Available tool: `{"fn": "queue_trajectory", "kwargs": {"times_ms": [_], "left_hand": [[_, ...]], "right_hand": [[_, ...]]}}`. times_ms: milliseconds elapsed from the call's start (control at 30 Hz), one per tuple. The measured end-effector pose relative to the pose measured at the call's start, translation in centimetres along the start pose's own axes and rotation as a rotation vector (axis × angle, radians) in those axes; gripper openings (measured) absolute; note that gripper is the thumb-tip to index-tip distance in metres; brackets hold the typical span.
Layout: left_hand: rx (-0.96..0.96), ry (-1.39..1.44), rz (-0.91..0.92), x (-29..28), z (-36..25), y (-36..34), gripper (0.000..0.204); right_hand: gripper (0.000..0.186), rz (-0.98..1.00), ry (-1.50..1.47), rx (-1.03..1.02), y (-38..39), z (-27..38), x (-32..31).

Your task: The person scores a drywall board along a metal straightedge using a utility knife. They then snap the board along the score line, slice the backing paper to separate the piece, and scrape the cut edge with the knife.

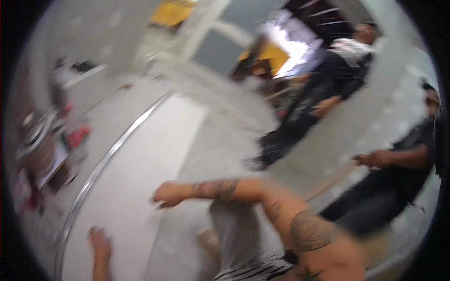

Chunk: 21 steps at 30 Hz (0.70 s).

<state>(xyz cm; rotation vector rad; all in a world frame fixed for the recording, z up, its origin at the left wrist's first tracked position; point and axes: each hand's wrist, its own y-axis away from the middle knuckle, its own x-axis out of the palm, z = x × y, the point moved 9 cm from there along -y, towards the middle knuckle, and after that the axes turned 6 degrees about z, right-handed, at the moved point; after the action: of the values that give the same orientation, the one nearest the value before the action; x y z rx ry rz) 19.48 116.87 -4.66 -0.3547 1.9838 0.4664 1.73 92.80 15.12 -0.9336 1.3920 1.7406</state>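
Observation:
My left hand (100, 244) reaches in from the lower edge, over a long white board (126, 187). Its fingers look stretched out with nothing in them, though motion blurs them; contact with the board cannot be made out. Along the board's left side runs a long shiny metal strip (112, 149), which the picture bends into a curve; it lies just left of my hand. My right hand is out of view. Across the board, a bare-shouldered co-worker's tattooed arm (215, 189) extends toward its right edge, the hand loosely curled.
A person in dark clothes (323, 79) stands at the back right. Another (398, 164), farther right, holds a long wooden stick (333, 180). A bucket (37, 140) and red items (77, 136) stand at the left. Yellow panels (173, 13) are at the back.

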Motion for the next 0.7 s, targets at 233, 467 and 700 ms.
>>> {"fn": "queue_trajectory", "kwargs": {"times_ms": [233,467,700], "left_hand": [[0.185,0.067,0.054,1.0,-7.1,10.1,0.064],[-0.076,-0.135,0.28,5.6,-7.6,16.2,0.098],[0.02,-0.184,0.279,5.5,-8.5,15.5,0.1]], "right_hand": [[0.05,0.277,0.39,-0.366,-11.8,0.5,8.9],[0.125,0.323,0.292,-0.3,-13.4,5.0,13.7],[0.14,0.426,0.329,-0.237,-12.5,6.5,15.0]]}}
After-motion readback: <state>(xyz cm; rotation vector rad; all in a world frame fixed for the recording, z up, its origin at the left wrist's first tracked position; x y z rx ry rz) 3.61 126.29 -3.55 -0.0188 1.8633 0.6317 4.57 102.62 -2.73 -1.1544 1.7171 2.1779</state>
